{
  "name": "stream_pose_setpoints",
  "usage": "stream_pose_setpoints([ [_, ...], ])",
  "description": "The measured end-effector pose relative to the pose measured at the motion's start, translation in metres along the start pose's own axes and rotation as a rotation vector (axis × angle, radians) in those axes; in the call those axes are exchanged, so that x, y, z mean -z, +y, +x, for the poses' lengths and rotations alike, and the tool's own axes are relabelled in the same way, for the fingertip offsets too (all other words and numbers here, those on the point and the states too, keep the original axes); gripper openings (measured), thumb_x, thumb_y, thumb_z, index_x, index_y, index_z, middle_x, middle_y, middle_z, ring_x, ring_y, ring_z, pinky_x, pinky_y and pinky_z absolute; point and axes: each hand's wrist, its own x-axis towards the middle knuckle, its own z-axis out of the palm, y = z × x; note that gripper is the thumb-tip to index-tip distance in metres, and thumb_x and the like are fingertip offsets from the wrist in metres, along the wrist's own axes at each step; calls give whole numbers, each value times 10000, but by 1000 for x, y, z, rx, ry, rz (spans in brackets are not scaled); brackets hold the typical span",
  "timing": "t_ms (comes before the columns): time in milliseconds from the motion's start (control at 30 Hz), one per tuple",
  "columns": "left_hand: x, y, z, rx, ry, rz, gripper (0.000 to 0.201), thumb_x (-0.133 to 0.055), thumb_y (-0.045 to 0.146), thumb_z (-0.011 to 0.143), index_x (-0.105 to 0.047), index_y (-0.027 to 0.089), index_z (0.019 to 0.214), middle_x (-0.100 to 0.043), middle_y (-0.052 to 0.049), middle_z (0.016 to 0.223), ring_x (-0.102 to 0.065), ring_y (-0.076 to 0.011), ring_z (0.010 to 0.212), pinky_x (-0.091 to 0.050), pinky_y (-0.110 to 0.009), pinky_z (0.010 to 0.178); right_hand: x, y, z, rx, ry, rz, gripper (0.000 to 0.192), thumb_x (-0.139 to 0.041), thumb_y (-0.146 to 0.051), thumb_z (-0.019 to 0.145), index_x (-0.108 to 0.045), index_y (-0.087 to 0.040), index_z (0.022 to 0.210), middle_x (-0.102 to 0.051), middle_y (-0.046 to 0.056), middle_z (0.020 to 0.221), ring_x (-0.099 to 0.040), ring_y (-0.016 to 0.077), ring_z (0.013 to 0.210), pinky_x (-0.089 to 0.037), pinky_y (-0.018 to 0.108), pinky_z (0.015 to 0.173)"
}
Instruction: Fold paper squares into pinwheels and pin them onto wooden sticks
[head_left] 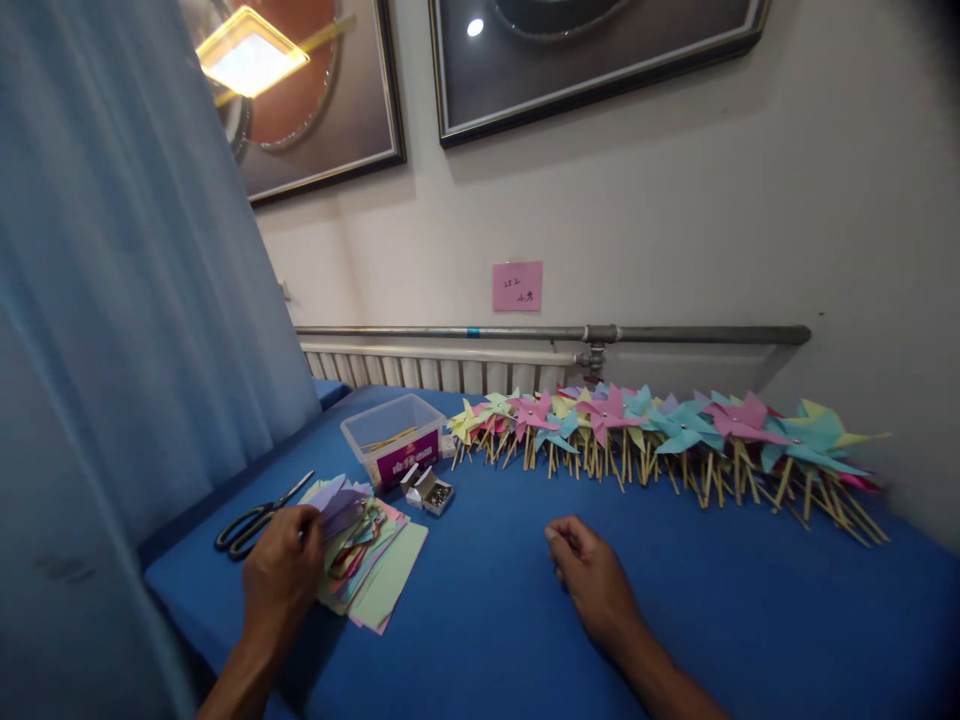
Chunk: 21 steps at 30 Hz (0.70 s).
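At the left, my left hand (286,565) pinches a piece of purple paper (339,502) at the top of a pile of coloured paper. Pale green sheets (394,575) lie lowest and nearest me in this pile, with red and yellow scraps above them. Black-handled scissors (259,520) rest just beyond that hand. My right hand (589,575) is over the blue cloth with its fingers curled in, and nothing shows in it. Behind the pile, a small open box (427,490) holds small metal pieces.
A clear plastic tub (394,440) with a purple label contains thin sticks. Many paper pinwheels (607,412) on sticks lie in a long row along the back right of the blue-covered table (480,640). A blue curtain (142,250) hangs at the left; a pipe (450,332) crosses the wall.
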Motion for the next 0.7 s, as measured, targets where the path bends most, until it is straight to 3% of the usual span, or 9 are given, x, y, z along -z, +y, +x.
stream_pose_setpoints([
  [133, -6, -5, 3, -12, 47, -17, 336, -431, 359, 960, -700, 159, 973, -763, -98, 934, -701, -233, 824, -498, -317, 774, 0, -1, 0, 9, -2, -6, 289, -506, -509, 861, -576, -233, 810, -539, -32, 668, -494, 139, 552, -410, 251, 530],
  [200, -11, -7, 4, -102, -69, -46, 344, -429, 351, 961, -716, 173, 1027, -770, -93, 1007, -704, -227, 880, -499, -312, 805, 0, 0, 0, 15, -2, -5, 288, -509, -510, 863, -577, -234, 816, -544, -30, 675, -500, 142, 561, -412, 251, 534],
  [300, -11, -6, 3, -215, -256, 46, 345, -421, 288, 962, -755, 209, 931, -769, -75, 949, -691, -230, 853, -478, -331, 798, 0, 2, 0, 5, 0, -3, 284, -510, -506, 869, -569, -234, 808, -528, -35, 665, -493, 142, 556, -405, 252, 530],
  [500, -1, 3, -1, -229, -146, 338, 341, -455, 278, 962, -761, 196, 835, -730, -114, 867, -649, -285, 833, -422, -407, 814, 0, 3, -1, 21, -14, 30, 285, -528, -513, 878, -568, -239, 809, -511, -42, 644, -487, 143, 549, -392, 252, 519],
  [600, -3, -1, -1, -255, -285, 312, 360, -459, 301, 958, -739, 208, 752, -713, -91, 804, -656, -266, 815, -419, -384, 792, -1, 1, -1, 6, -15, 28, 269, -515, -489, 884, -559, -236, 804, -501, -48, 640, -477, 135, 542, -386, 247, 514],
  [700, -5, -6, 0, -262, -454, 170, 341, -460, 316, 950, -756, 236, 802, -731, -56, 831, -675, -226, 807, -432, -341, 765, -1, 0, -1, 10, -14, 19, 261, -502, -474, 887, -547, -234, 794, -495, -50, 642, -474, 133, 543, -383, 246, 511],
])
